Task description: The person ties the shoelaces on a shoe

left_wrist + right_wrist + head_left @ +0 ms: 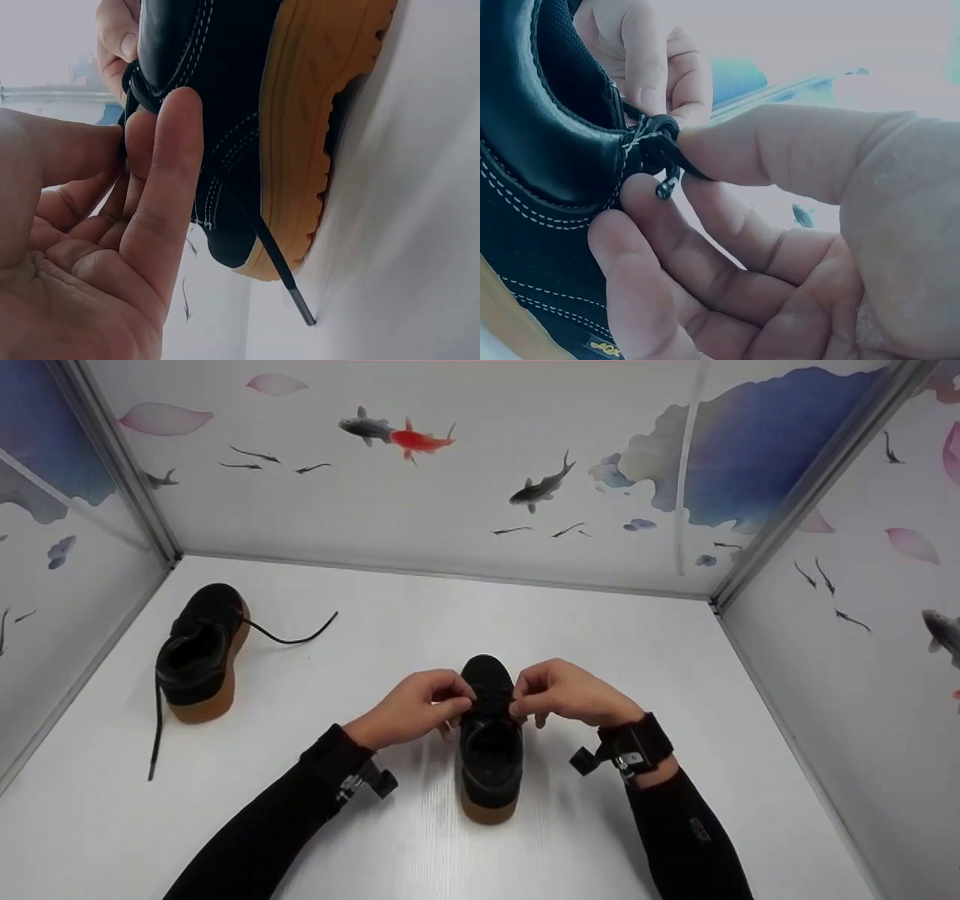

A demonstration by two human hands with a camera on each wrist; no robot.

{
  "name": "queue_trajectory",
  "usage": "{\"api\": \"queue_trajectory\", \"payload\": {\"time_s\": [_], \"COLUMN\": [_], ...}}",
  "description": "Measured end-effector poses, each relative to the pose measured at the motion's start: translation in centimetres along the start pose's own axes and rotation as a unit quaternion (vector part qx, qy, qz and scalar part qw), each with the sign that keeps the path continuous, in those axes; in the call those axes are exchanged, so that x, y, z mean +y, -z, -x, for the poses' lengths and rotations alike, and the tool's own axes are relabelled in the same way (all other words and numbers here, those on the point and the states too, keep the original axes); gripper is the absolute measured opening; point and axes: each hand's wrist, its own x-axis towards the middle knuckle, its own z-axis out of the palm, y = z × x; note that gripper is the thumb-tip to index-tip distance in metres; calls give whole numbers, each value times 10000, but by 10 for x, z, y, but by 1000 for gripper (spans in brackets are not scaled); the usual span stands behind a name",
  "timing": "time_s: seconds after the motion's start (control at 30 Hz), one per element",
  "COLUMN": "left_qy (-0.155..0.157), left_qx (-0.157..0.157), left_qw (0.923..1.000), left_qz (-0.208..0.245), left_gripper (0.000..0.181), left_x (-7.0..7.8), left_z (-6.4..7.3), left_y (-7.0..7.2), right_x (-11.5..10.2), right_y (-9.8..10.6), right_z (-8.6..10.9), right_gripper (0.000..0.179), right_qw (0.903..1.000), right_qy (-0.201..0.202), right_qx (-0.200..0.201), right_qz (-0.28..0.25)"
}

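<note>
A black shoe (486, 791) with a tan sole stands upright in the middle of the table, heel nearest me. My left hand (416, 705) is at its left side, and thumb and forefinger pinch the black shoelace (129, 101) over the tongue. On the other side my right hand (566, 694) pinches the lace between thumb and forefinger. Between the hands the right wrist view shows a lace knot (660, 131) with a short tip poking out. One lace end (281, 262) hangs down the shoe's side past the sole.
A second black shoe (196, 690) stands at the left of the table. One of its laces (292, 642) trails right, another (157, 735) trails toward me. Panels printed with fish (420, 441) wall the table at the back and both sides.
</note>
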Motion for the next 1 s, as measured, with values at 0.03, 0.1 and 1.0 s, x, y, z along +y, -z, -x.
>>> {"api": "queue_trajectory", "payload": {"time_s": [0.03,0.1,1.0], "left_qy": [8,9,-57], "left_qx": [5,22,353], "left_qw": [10000,10000,9994], "left_qz": [-17,-67,1], "left_gripper": [14,17,16], "left_x": [1,1,1], "left_z": [0,0,0], "left_y": [-1,-2,-11], "right_x": [0,-1,1], "right_y": [0,1,2], "right_z": [0,1,3], "right_gripper": [12,14,11], "right_qw": [10000,10000,9960], "right_qy": [-12,-39,-404], "right_qx": [-10,-20,235], "right_qz": [-23,-82,762]}}
